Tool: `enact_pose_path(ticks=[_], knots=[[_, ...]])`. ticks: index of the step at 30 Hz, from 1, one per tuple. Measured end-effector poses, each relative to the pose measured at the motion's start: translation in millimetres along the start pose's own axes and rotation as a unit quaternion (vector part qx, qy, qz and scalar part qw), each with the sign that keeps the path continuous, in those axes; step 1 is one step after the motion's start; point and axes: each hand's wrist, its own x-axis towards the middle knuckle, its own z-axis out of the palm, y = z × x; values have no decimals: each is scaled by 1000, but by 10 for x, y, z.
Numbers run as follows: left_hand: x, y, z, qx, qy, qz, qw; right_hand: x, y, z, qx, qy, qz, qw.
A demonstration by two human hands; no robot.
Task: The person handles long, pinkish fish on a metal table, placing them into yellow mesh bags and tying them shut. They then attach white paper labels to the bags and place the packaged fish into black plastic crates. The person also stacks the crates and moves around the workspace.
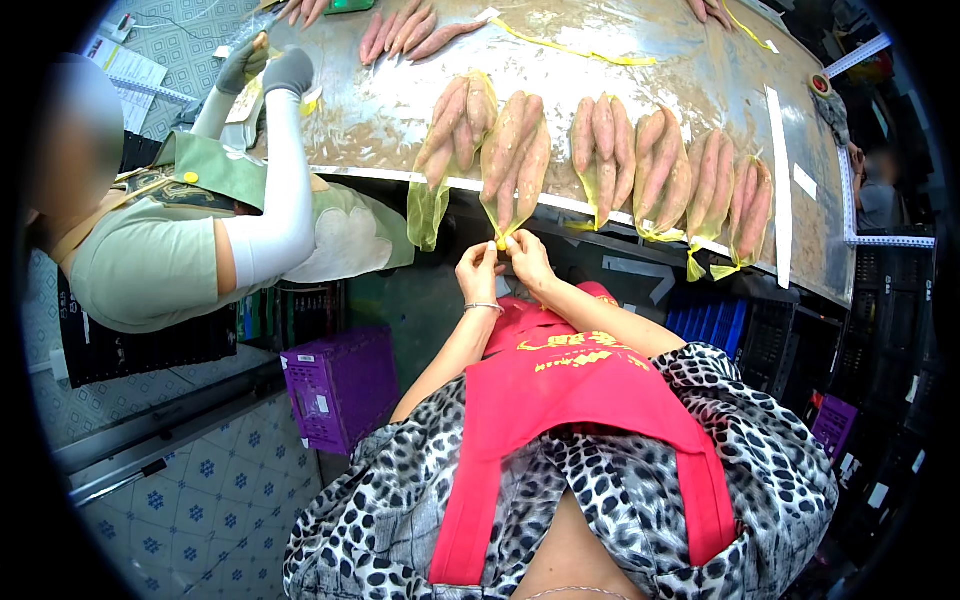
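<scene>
Both my hands meet at the table's near edge, pinching the gathered end of a yellow mesh bag of sweet potatoes (516, 154). My left hand (478, 271) grips the bag's end from the left, thumb up. Fingers of my right hand (531, 260) close on the same twisted end from the right. Just left lies another mesh bag of sweet potatoes (455, 127), its loose yellow end (429, 214) hanging over the edge. To the right, several bagged bunches lie in a row, among them one bag (604, 154) and another with a knotted end (711, 180).
A co-worker (187, 217) in grey gloves stands at the left side of the metal table (360, 124). Loose sweet potatoes (409, 34) and a yellow strip (577, 51) lie farther back. A purple crate (341, 390) stands below left, a blue crate (705, 322) below right.
</scene>
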Motion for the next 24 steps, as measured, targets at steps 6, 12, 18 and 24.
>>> enact_pose_path(ticks=[6, 12, 18, 24], knots=[[-40, 110, 57, -3, -30, -32, 999, -42, 9, -9, -26, 20, -54, 998], [70, -10, 25, -123, -33, -110, 986, -7, 29, -17, 62, -16, -29, 998], [-11, 77, 113, -40, -27, -48, 998, -29, 65, -21, -39, 28, -100, 994], [88, 2, 32, 10, -43, -12, 999, 30, 138, 14, 42, -3, -41, 998]])
